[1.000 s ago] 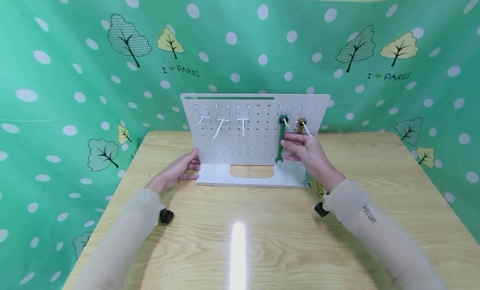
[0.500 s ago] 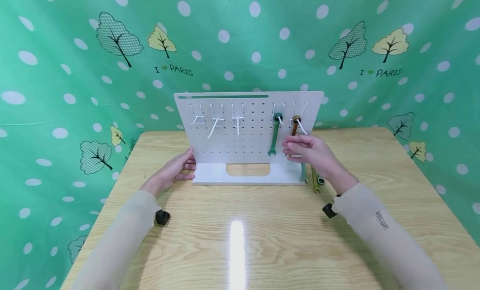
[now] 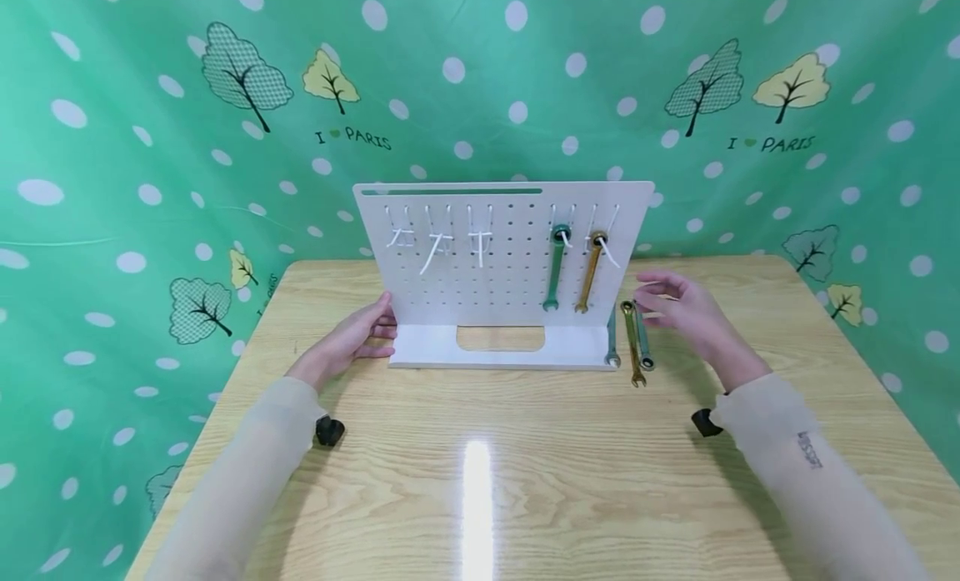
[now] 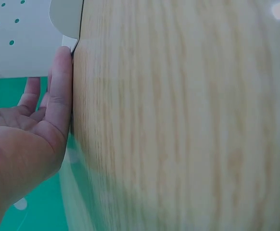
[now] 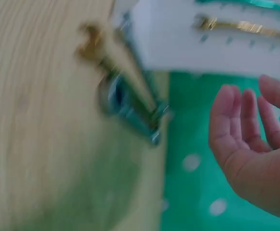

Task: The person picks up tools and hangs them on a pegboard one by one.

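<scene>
My left hand (image 3: 360, 335) touches the left edge of a white pegboard stand (image 3: 495, 289), fingers loosely extended beside its base; in the left wrist view the little finger of that hand (image 4: 34, 139) lies along the table by the base corner. My right hand (image 3: 682, 306) is right of the board, fingers loosely bent with nothing in them. On the board's right-hand hooks hang a green wrench (image 3: 556, 268) and a gold wrench (image 3: 591, 272). Near my right hand lie a yellow-gold wrench (image 3: 633, 343), a teal wrench (image 3: 643, 339) and another teal wrench (image 3: 612, 339) beside the base.
Three white hooks (image 3: 437, 243) on the left half of the board bear nothing and stick out forward. The wooden table (image 3: 375, 464) extends in front and to both sides. A green dotted curtain (image 3: 480, 81) hangs close behind.
My right hand has let go of the green wrench and moved right, off the board to beside the loose wrenches. The green wrench now hangs free. My left hand stays at the board's edge.
</scene>
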{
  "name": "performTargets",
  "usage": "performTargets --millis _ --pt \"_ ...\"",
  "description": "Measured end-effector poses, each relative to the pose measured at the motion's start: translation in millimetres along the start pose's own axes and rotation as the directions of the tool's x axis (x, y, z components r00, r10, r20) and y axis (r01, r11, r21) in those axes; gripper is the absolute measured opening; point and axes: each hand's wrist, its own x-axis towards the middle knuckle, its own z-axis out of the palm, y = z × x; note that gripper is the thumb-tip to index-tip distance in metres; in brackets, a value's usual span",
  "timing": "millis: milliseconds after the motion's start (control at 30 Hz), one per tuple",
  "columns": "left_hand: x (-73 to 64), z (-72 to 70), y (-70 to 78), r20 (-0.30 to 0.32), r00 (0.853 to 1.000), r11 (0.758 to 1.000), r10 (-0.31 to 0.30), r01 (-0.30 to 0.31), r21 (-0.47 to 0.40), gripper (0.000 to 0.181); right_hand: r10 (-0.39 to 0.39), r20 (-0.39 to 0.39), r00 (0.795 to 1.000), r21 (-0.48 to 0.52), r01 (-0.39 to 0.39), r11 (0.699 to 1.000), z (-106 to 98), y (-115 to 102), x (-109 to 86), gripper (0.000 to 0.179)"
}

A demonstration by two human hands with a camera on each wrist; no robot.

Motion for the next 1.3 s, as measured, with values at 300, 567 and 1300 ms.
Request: performTargets --millis 300,567,1300 --pt "2.2 0.0 0.8 -0.001 1.0 1.0 -0.003 0.003 0.003 0.087 0.138 0.004 0.99 -0.03 -0.138 0.99 -19.5 32.8 16.4 0.067" --pt "2.0 0.3 0.5 0.006 1.0 1.0 -0.008 0.008 0.013 0.086 0.259 -0.034 0.965 -0.049 -0.26 0.964 -26.0 60.3 26.9 0.078" --pt "2.0 -2.1 -0.7 0.008 1.0 1.0 0.001 -0.001 -0.001 0.087 0.312 -0.013 0.95 -0.253 -0.305 0.918 -19.7 42.2 34.4 0.074"
